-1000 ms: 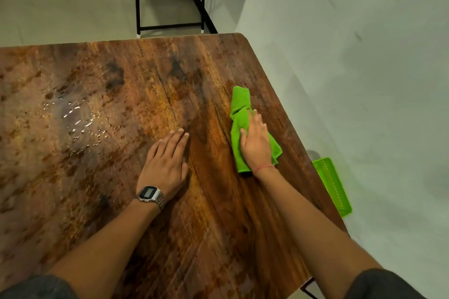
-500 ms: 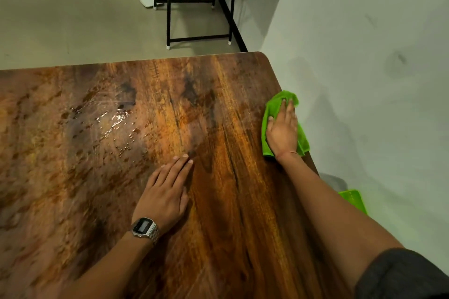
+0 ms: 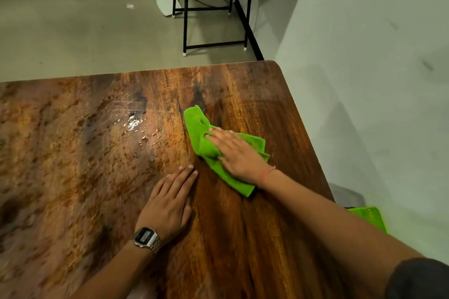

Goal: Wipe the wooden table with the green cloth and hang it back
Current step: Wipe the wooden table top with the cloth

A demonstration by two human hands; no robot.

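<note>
Now | green cloth [image 3: 213,150] flat under right hand [image 3: 239,154] fingers [image 3: 215,136] | wooden table [image 3: 255,104]

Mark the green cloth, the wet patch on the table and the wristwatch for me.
green cloth [image 3: 198,128]: head view, on the bare fold beyond the fingertips.
wet patch [image 3: 132,124]: head view, on the shiny droplets.
wristwatch [image 3: 145,236]: head view, on its display face.

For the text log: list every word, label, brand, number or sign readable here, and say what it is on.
No text can be read in this view.
Wristwatch on the left wrist: its display and any brand marking are too small and blurred to read.
Green cloth, wooden table: no label or print shows.
</note>
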